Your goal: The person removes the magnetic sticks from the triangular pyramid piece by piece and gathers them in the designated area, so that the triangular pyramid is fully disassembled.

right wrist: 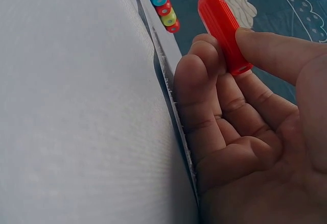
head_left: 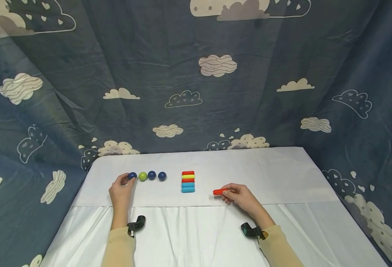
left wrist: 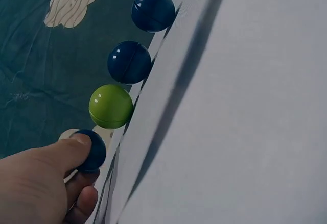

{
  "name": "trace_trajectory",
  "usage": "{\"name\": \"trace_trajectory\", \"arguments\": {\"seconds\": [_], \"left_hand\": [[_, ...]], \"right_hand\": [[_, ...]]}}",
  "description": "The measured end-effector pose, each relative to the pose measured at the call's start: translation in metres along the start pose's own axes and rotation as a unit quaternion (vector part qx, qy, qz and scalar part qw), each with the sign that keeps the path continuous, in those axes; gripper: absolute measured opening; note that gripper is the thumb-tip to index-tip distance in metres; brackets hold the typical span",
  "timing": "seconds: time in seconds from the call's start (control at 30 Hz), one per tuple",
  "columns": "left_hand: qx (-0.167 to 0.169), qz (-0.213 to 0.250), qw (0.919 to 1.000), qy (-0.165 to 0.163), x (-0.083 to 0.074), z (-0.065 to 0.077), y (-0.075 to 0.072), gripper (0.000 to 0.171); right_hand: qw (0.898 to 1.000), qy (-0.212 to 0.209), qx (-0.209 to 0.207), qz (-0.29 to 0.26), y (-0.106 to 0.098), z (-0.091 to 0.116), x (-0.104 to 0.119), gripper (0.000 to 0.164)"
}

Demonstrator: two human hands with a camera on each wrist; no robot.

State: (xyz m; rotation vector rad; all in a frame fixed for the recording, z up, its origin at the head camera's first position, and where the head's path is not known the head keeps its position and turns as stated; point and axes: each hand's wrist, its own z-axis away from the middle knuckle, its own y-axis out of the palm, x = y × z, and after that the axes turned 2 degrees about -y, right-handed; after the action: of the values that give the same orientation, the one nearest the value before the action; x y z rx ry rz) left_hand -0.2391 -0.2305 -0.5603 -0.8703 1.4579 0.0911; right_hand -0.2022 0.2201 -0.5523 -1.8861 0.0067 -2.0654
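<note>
At the left end of a row of balls, my left hand (head_left: 121, 191) pinches a dark blue ball (left wrist: 96, 155) between thumb and fingers. Beside it in the row come a green ball (head_left: 143, 176) and two more dark blue balls, one (head_left: 151, 175) next to the green and one (head_left: 162, 176) at the right end. My right hand (head_left: 238, 196) holds a short red ridged stick (right wrist: 225, 32) between thumb and fingertips, its free end pointing left. Left of that hand, several short coloured sticks lie stacked in a column: a red one (head_left: 188, 172) farthest, blue ones (head_left: 188, 189) nearest.
A white cloth (head_left: 282, 174) covers the table, with a seam running across it in front of the sticks. Dark blue curtains (head_left: 182, 81) with cloud prints hang behind and at both sides. Each wrist wears a small black camera, such as the left one (head_left: 137, 223).
</note>
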Motion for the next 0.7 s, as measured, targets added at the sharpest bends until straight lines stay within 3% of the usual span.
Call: {"name": "trace_trajectory", "arguments": {"seconds": [0.23, 0.53, 0.6, 0.7], "left_hand": [[0.017, -0.026, 0.9995, 0.002, -0.0014, 0.0005, 0.0019, 0.039], [0.030, -0.020, 0.9993, -0.010, -0.0001, 0.0023, 0.0013, 0.046], [0.022, -0.004, 0.9997, -0.010, -0.0006, 0.0020, 0.0009, 0.045], [-0.018, 0.026, 0.9994, 0.016, -0.0032, 0.0011, 0.0003, 0.040]], "right_hand": [[1.000, 0.011, -0.007, 0.005, 0.0014, 0.0006, -0.0003, 0.025], [1.000, 0.007, 0.005, 0.014, 0.0007, 0.0012, -0.0017, 0.025], [1.000, 0.006, 0.005, 0.012, 0.0007, 0.0008, -0.0015, 0.025], [1.000, 0.007, -0.005, 0.013, 0.0009, -0.0006, -0.0012, 0.024]]}}
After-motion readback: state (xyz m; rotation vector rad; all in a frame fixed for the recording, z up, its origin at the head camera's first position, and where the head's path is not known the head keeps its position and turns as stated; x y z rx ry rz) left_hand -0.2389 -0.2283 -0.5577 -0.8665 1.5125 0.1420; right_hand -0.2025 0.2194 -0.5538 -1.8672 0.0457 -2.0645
